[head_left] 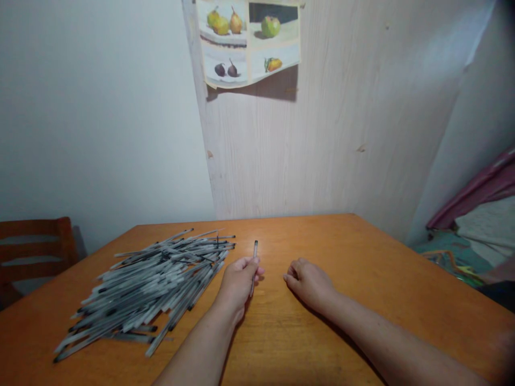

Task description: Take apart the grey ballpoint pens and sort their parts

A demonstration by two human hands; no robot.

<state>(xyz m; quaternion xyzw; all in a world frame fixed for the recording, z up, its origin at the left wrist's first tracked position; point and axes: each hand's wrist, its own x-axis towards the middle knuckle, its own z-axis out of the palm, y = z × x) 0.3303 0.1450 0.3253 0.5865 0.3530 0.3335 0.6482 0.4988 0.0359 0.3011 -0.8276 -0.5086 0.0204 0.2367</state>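
My left hand (240, 280) is closed around a slim, clear-barrelled pen (256, 249), pinched between thumb and fingers. The pen stands nearly upright in view, its black end up and its lower tip showing below the hand. To the right, my right hand (308, 280) rests on the table with its fingers loosely curled in, and nothing shows in it. Left of my left hand lies a large heap of similar pens (156, 284), translucent with black ends, mostly slanting the same way.
The wooden table (362, 332) reaches back to a wall. A wooden chair (36, 249) stands beyond its left edge. Fruit pictures (247, 45) hang on the wall. Past the right edge lie heaped fabrics (488, 225).
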